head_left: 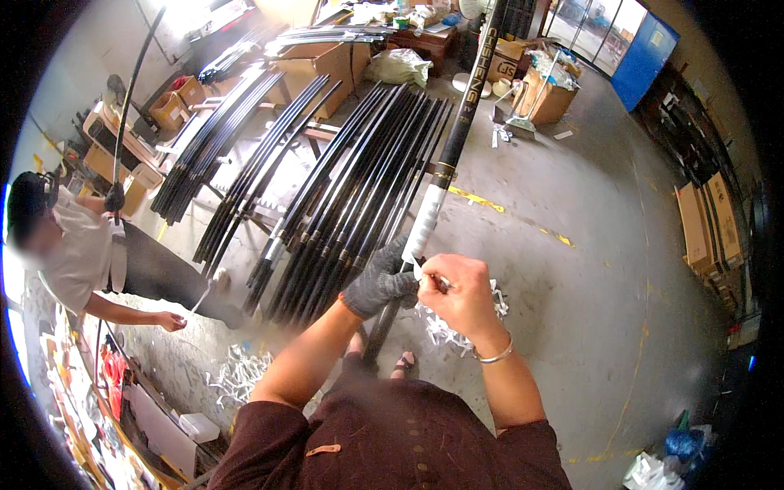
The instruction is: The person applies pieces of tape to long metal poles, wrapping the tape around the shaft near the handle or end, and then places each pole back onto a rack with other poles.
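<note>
A long black pole (462,131) with gold markings slants up and away in front of me, its lower end passing down by my legs. White wrapping (425,222) covers a section of it just above my hands. My left hand (378,282), in a dark grey glove, is closed around the pole below the wrapping. Beside it, my bare right hand (459,296) pinches a white strip (417,268) at the wrapping's lower end. A silver bracelet (495,351) circles my right wrist.
Many black poles (351,188) lie in rows on racks ahead and left. A co-worker (86,253) at the left holds another upright pole (122,122). White strips (237,374) litter the floor. Cartons (709,224) stand at the right, and a blue door (643,61) at the back.
</note>
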Motion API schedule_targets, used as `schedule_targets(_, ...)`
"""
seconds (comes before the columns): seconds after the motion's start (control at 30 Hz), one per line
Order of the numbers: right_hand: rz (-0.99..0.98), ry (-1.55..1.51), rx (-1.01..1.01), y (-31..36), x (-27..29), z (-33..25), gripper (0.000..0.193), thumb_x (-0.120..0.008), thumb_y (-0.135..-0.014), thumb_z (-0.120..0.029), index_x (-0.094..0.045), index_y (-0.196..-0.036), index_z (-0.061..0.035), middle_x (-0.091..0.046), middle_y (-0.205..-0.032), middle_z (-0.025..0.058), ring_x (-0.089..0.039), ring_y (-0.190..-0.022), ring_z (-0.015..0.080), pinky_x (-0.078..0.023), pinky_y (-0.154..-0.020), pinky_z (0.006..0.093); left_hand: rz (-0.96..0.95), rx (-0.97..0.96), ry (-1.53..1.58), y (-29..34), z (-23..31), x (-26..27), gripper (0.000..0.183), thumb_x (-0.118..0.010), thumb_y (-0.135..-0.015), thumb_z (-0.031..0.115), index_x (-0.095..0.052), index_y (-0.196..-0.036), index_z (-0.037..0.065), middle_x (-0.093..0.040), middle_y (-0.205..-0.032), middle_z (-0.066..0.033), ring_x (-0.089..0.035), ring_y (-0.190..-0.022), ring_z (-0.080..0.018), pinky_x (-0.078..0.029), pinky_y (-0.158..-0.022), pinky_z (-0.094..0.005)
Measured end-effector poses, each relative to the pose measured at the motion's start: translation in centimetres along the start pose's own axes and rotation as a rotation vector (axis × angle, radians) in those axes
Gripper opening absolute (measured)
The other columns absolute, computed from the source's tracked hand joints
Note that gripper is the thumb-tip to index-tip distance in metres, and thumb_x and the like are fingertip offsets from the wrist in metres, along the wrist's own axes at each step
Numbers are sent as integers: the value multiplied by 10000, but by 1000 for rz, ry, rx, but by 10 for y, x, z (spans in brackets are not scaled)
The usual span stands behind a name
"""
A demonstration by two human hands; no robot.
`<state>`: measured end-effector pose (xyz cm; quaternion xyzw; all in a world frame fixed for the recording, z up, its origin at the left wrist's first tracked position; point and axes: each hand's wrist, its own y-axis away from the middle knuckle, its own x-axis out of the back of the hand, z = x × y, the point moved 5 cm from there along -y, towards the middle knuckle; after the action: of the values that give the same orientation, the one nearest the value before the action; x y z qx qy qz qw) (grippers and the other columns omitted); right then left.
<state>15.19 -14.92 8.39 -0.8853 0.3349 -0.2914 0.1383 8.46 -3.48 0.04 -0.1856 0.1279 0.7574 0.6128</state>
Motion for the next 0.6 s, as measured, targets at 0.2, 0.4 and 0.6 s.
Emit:
schedule_targets(0.2,-23,-121,-213,3,23,33,209,-740,-816,-172,-613,-829,-6,-554,-679,-30,-502,-644,66,-439,-580,249,-40,61,-92,-1,16,-14,642,-743,-822,246,-453,-1366,67,-570,-802,8,-549,-647,-69,-468,-555,-222)
schedule_targets(0.4,-43,6,-161,-5,2,20,236,-745,-813,-143,-589,-752,22,-562,-647,69,-493,-586,124,-423,-562,273,54,-63,-146,0,-1,-2,651,-774,-754,189,-477,-1314,43,-606,-905,-24,-580,-721,-101,-504,-611,-254)
schedule_targets(0.6,-141,248,-130,-4,10,51,182,-732,-801,-152,-620,-777,-11,-578,-681,117,-511,-560,235,-412,-541,334,-22,163,122,32,19,7,606,-735,-652,46,-506,-1213,35,-577,-766,-33,-566,-621,-137,-471,-547,-277)
